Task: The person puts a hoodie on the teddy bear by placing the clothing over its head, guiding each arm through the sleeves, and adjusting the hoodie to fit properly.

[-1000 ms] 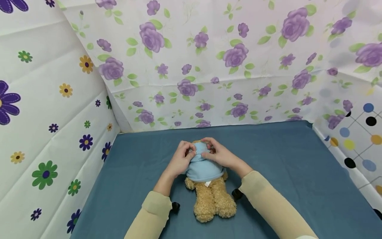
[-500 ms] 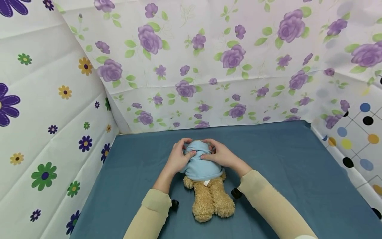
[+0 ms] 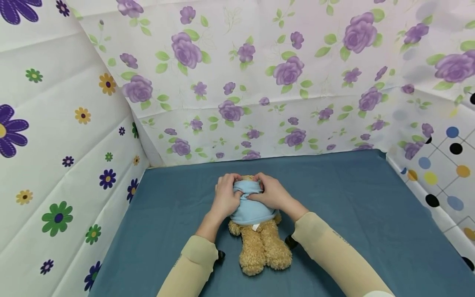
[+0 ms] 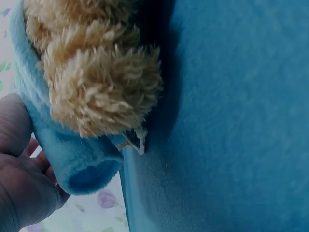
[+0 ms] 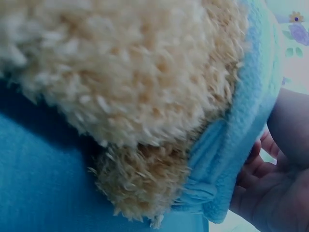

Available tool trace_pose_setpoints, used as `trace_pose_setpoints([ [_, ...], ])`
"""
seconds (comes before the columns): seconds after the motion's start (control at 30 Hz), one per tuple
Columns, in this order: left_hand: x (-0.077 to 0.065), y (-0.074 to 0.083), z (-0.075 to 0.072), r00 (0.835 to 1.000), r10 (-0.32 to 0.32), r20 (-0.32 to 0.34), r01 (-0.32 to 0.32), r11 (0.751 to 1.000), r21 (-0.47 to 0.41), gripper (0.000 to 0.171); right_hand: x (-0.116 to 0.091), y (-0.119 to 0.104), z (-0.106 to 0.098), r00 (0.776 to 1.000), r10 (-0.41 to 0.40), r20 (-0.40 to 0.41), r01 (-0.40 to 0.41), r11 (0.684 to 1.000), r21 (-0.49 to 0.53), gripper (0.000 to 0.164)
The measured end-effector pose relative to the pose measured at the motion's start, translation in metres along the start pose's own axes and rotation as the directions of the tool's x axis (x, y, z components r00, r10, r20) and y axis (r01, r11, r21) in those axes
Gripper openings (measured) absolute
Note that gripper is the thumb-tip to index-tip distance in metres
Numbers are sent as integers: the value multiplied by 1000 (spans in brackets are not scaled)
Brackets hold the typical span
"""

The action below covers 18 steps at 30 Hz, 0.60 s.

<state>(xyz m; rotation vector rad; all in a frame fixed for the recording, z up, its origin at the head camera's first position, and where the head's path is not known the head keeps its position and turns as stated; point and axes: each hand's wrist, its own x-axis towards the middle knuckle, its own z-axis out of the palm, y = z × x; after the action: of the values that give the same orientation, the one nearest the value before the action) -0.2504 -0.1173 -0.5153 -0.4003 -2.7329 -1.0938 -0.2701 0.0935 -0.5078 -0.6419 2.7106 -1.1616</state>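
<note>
A tan curly-furred teddy bear [image 3: 264,249] lies on the table, feet towards me, wearing a light blue top [image 3: 254,212]. The top is bunched around its head, and only a little tan fur shows above the cloth. My left hand [image 3: 226,196] grips the left side of the bunched cloth, thumb on top. Opposite it, my right hand [image 3: 273,194] holds the right side, thumb also on the cloth. An empty-looking sleeve end [image 4: 91,176] hangs beside a furry limb [image 4: 101,87] in the left wrist view. Both hands' far fingertips are partly hidden.
A blue cloth [image 3: 345,198] covers the table. Behind it rises a white sheet with purple roses [image 3: 231,109], and patterned sheets stand at both sides. A small white tag [image 3: 256,227] sticks out at the top's hem.
My left hand has spread its fingers over the cloth and then regripped at the left side. The cloth's upper edge sits slightly lower, baring more fur. My right hand has stayed nearly in place.
</note>
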Motion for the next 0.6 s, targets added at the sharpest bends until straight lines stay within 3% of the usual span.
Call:
trace_pose_setpoints([
  [0.23,-7,5,6,992,49,-115,-37,994,107,34,-7,-8,8,994,-24,-104,13,994,-106,33],
  [0.33,-9,7,7,989,42,-141,-24,992,126,38,-11,-10,12,988,-56,-143,32,986,-166,35],
  [0.47,-13,7,1,992,24,-122,-11,995,104,33,-15,-9,15,979,-68,-190,35,984,-174,28],
  [0.6,-15,5,-13,999,16,-37,-16,1000,5,15,-17,-7,15,977,-72,-202,39,986,-162,27],
])
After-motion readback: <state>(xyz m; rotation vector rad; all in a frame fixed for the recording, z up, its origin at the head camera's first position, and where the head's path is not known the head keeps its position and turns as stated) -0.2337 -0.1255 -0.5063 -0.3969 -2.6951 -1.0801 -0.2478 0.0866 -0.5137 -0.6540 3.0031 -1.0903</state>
